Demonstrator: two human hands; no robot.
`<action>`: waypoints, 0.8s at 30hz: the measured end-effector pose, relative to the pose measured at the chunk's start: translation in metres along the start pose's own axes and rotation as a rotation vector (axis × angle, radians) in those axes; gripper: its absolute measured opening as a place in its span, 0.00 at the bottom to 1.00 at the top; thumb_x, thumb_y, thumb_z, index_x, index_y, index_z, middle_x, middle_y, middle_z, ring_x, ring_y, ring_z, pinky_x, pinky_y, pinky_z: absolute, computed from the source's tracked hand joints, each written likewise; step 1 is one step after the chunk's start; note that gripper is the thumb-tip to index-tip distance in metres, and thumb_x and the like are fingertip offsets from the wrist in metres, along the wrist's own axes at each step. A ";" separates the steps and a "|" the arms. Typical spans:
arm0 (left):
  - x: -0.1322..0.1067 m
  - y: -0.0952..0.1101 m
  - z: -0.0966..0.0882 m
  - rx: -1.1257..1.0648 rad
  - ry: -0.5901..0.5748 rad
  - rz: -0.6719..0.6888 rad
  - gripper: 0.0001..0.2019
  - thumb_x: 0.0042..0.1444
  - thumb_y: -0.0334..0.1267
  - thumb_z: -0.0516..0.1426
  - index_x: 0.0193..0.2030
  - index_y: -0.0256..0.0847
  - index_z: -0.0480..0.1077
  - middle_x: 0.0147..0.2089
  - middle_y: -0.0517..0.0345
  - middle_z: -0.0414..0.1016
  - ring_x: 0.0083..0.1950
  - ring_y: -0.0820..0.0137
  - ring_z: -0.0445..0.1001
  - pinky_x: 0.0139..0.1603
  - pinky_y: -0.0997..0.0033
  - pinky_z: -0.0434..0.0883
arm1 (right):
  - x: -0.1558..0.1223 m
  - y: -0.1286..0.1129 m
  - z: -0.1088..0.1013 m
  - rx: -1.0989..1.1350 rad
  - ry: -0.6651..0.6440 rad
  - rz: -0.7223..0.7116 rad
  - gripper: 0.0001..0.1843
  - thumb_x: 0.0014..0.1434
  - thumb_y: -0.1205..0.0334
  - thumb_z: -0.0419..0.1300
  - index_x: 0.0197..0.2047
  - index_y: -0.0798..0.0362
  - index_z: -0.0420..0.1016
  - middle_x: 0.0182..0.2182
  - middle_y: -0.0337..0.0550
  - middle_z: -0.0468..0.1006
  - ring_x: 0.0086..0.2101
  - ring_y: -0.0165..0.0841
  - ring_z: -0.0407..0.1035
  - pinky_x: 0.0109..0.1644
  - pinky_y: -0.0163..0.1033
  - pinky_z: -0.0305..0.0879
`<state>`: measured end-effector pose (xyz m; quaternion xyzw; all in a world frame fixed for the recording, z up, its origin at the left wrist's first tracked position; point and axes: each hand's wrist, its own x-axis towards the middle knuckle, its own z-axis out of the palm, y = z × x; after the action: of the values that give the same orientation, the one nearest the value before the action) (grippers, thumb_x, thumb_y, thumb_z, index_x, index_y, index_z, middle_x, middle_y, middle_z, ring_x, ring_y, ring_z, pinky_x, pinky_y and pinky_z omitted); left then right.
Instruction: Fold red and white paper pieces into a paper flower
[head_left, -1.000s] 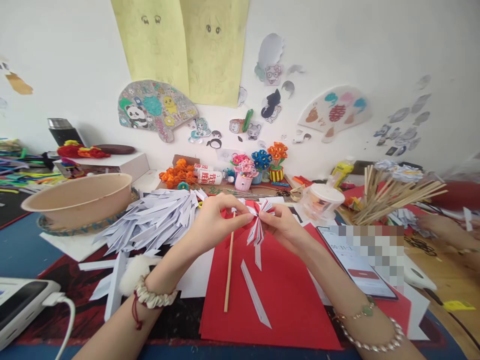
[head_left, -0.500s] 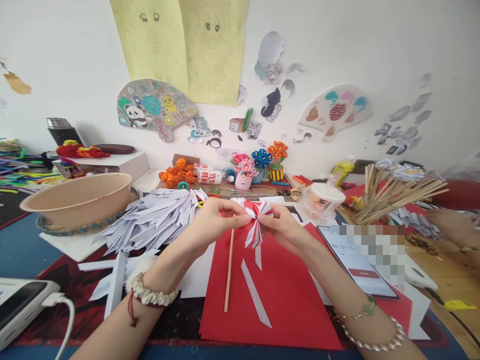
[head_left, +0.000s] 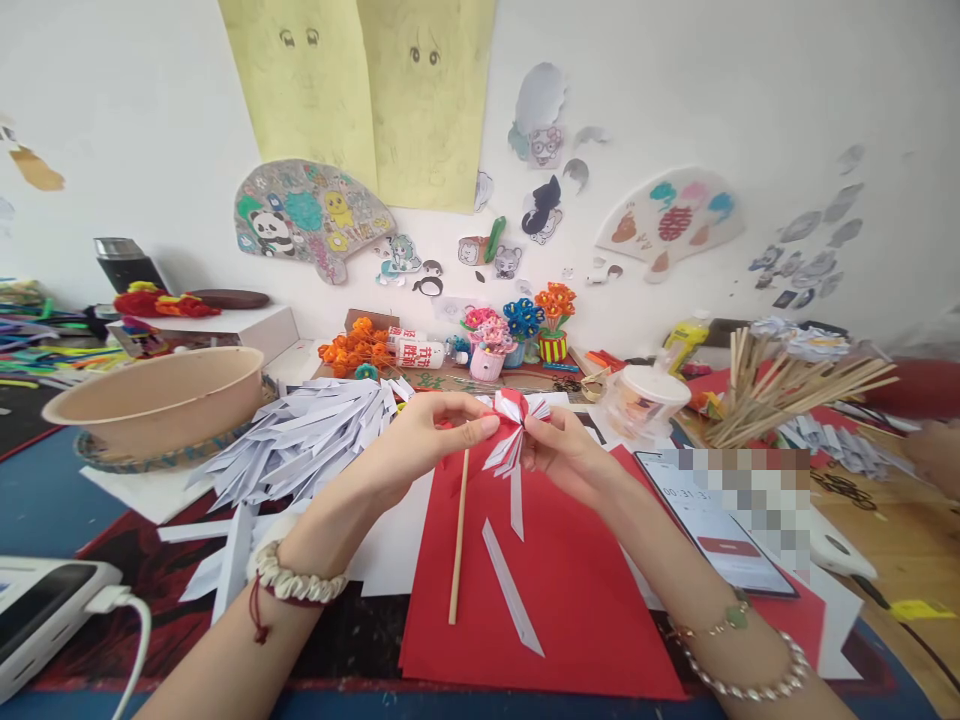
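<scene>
the pleated paper bundle (head_left: 512, 452), white with red parts, was held up between the two hands above the far part of the red paper (head_left: 555, 640) on the desk. its long axis ran aslant: one fan of pleats pointed down and a little to the left, a shorter one spread to the upper right, and a red and white fold stood at the upper left, all meeting at a narrow waist with a dark spot on it. the right hand (head_left: 570, 450) had its thumb and forefinger closed on the bundle at the waist, from the right. the fingers of the left hand (head_left: 448, 432) were nearly together at the left edge of the bundle, touching its red part; whether they gripped it could not be told

below, the wooden stick (head_left: 457, 540) lay nearly straight away from the person, its far end by the left hand, and a loose white strip (head_left: 512, 588) slanted from upper left to lower right

compared with half a second before, the lower fan had swung leftward and looked shorter, more white showed at the top, and the left thumb sat higher. the stick and loose strip had not moved
</scene>
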<state>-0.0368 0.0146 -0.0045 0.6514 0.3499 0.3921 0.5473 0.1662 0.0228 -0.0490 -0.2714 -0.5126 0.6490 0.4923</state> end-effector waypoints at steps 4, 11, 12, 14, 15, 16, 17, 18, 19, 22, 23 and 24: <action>0.002 -0.002 0.006 -0.177 0.032 -0.018 0.11 0.45 0.43 0.71 0.29 0.39 0.79 0.33 0.59 0.78 0.37 0.71 0.71 0.43 0.71 0.64 | 0.000 -0.001 0.001 0.029 0.039 -0.045 0.19 0.42 0.49 0.78 0.28 0.54 0.80 0.22 0.37 0.77 0.22 0.26 0.69 0.28 0.32 0.65; 0.001 -0.004 0.018 -0.226 0.231 0.011 0.10 0.42 0.40 0.73 0.28 0.39 0.80 0.31 0.60 0.78 0.36 0.72 0.70 0.42 0.71 0.65 | -0.002 0.000 0.005 0.043 0.101 -0.085 0.16 0.43 0.55 0.79 0.31 0.53 0.82 0.25 0.39 0.81 0.26 0.30 0.74 0.33 0.34 0.70; 0.001 -0.004 0.019 -0.235 0.251 0.009 0.09 0.42 0.40 0.72 0.27 0.39 0.80 0.30 0.60 0.78 0.35 0.72 0.71 0.43 0.71 0.66 | -0.002 0.000 0.006 0.042 0.101 -0.086 0.16 0.43 0.56 0.79 0.32 0.53 0.82 0.25 0.40 0.81 0.27 0.30 0.75 0.34 0.34 0.71; 0.001 -0.006 0.020 -0.241 0.278 0.001 0.10 0.41 0.41 0.72 0.26 0.39 0.80 0.29 0.59 0.79 0.35 0.71 0.71 0.43 0.69 0.66 | -0.003 0.000 0.009 0.044 0.099 -0.089 0.15 0.44 0.57 0.78 0.33 0.53 0.82 0.26 0.40 0.81 0.27 0.30 0.75 0.35 0.35 0.72; 0.001 -0.006 0.020 -0.238 0.286 -0.001 0.10 0.41 0.41 0.73 0.27 0.38 0.80 0.30 0.58 0.79 0.35 0.70 0.72 0.43 0.69 0.66 | -0.003 -0.001 0.009 0.045 0.100 -0.092 0.15 0.45 0.57 0.78 0.33 0.53 0.82 0.26 0.39 0.81 0.27 0.31 0.75 0.36 0.35 0.73; 0.002 -0.007 0.020 -0.234 0.292 0.000 0.11 0.41 0.42 0.73 0.27 0.38 0.80 0.31 0.57 0.80 0.35 0.70 0.72 0.43 0.68 0.67 | -0.003 -0.001 0.010 0.046 0.103 -0.096 0.14 0.45 0.57 0.77 0.33 0.52 0.82 0.26 0.39 0.81 0.27 0.31 0.76 0.36 0.36 0.73; 0.002 -0.007 0.020 -0.227 0.296 0.003 0.11 0.41 0.42 0.72 0.27 0.38 0.80 0.31 0.56 0.80 0.35 0.69 0.73 0.43 0.68 0.67 | -0.003 -0.001 0.011 0.046 0.104 -0.098 0.14 0.45 0.57 0.77 0.33 0.52 0.82 0.26 0.39 0.81 0.27 0.31 0.76 0.36 0.36 0.73; 0.002 -0.007 0.020 -0.218 0.299 0.002 0.11 0.41 0.42 0.72 0.26 0.38 0.80 0.31 0.56 0.80 0.35 0.69 0.73 0.43 0.67 0.67 | -0.003 0.000 0.011 0.046 0.105 -0.098 0.13 0.46 0.58 0.77 0.33 0.52 0.82 0.26 0.39 0.81 0.27 0.31 0.76 0.36 0.36 0.73; 0.001 -0.006 0.020 -0.204 0.305 0.000 0.11 0.41 0.42 0.72 0.25 0.37 0.80 0.31 0.56 0.80 0.35 0.69 0.73 0.43 0.67 0.67 | -0.003 0.000 0.011 0.045 0.104 -0.098 0.13 0.46 0.58 0.77 0.33 0.52 0.82 0.26 0.39 0.81 0.27 0.31 0.76 0.36 0.36 0.73; -0.001 -0.004 0.020 -0.122 0.351 -0.012 0.11 0.42 0.42 0.72 0.25 0.37 0.79 0.28 0.56 0.79 0.33 0.69 0.71 0.40 0.67 0.66 | -0.003 0.000 0.012 0.033 0.101 -0.095 0.13 0.46 0.59 0.76 0.34 0.53 0.82 0.27 0.39 0.81 0.27 0.30 0.75 0.36 0.36 0.74; -0.001 -0.004 0.021 -0.093 0.362 -0.013 0.11 0.42 0.42 0.71 0.25 0.37 0.79 0.28 0.56 0.79 0.33 0.69 0.71 0.39 0.67 0.65 | -0.004 0.000 0.013 0.023 0.106 -0.098 0.13 0.46 0.59 0.76 0.34 0.53 0.83 0.27 0.39 0.81 0.27 0.30 0.75 0.36 0.36 0.74; -0.002 -0.004 0.021 -0.073 0.366 -0.009 0.11 0.43 0.43 0.71 0.25 0.37 0.80 0.28 0.56 0.79 0.33 0.69 0.71 0.38 0.67 0.65 | -0.004 0.001 0.014 0.010 0.115 -0.104 0.12 0.45 0.60 0.77 0.34 0.53 0.83 0.27 0.39 0.81 0.27 0.30 0.75 0.36 0.35 0.73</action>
<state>-0.0188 0.0044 -0.0102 0.5474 0.4322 0.5140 0.4995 0.1557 0.0137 -0.0456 -0.2789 -0.4934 0.6086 0.5553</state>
